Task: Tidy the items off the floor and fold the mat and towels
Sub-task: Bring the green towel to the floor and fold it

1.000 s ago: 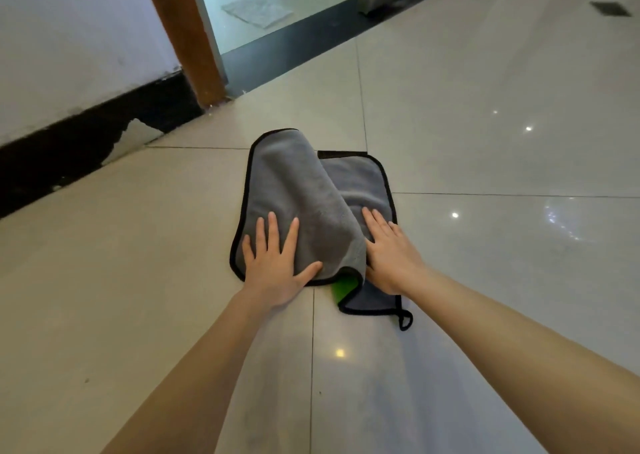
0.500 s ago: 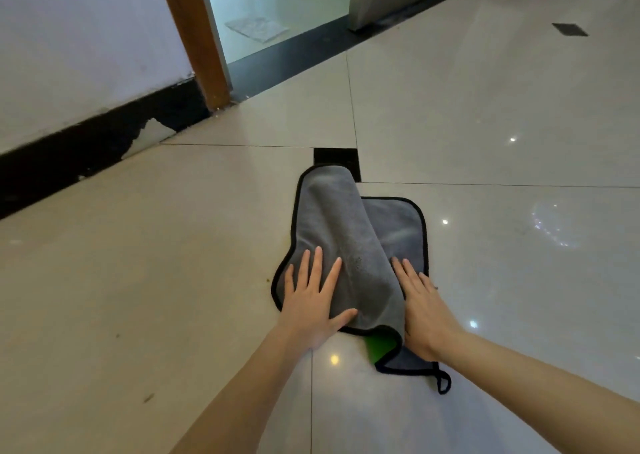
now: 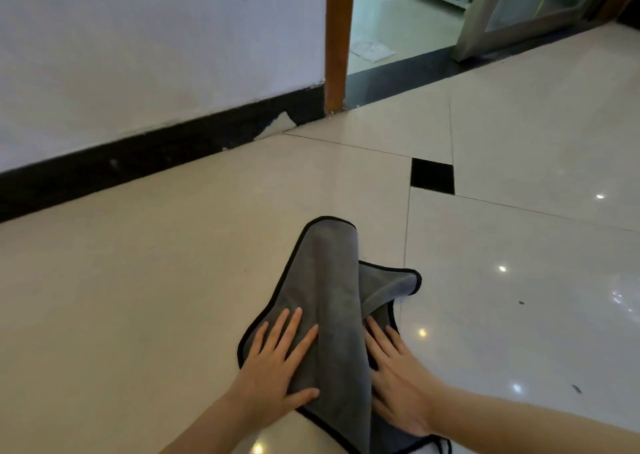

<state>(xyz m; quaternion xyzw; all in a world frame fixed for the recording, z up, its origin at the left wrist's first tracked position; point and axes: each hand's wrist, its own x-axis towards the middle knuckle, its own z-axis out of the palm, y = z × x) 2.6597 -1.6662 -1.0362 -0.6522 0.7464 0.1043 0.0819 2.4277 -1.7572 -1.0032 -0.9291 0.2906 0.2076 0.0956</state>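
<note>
Both flat hands on towel (image 3: 327,280)

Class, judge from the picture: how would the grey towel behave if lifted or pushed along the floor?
The towel is probably floppy: it drapes in soft folds. Probably light, since it looks thin. It may slide easily, as the tiles look glossy; both flat hands pin it.

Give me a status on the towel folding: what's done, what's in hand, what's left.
Done: the grey towel has one fold, its left part laid over the rest. In hand: the left hand presses flat on the folded layer, and the right hand lies flat on the lower layer beside it. Left: its far right corner is rumpled and uncovered, so the fold isn't squared. No mat or other towels are in view.
</note>
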